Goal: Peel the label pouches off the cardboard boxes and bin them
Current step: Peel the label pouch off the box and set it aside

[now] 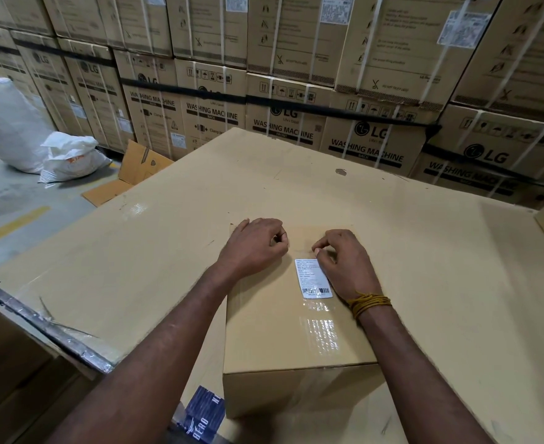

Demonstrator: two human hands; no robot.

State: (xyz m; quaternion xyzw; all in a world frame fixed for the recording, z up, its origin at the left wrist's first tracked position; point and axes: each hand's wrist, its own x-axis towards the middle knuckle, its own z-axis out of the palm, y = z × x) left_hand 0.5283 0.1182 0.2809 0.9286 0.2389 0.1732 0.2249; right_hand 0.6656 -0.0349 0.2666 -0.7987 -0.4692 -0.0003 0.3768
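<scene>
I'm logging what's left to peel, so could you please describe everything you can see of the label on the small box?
The label is a white rectangle of small black print with a barcode at its near end, lying flat on the box top under glossy clear film that runs on toward the near edge. It looks fully stuck down. The right hand rests on its right edge, fingers curled at the far corner; the left hand rests beside it.

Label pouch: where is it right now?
Head view, centre: the label pouch is still stuck to the top of the small cardboard box, between both hands, its upper right corner under the right hand.
</scene>
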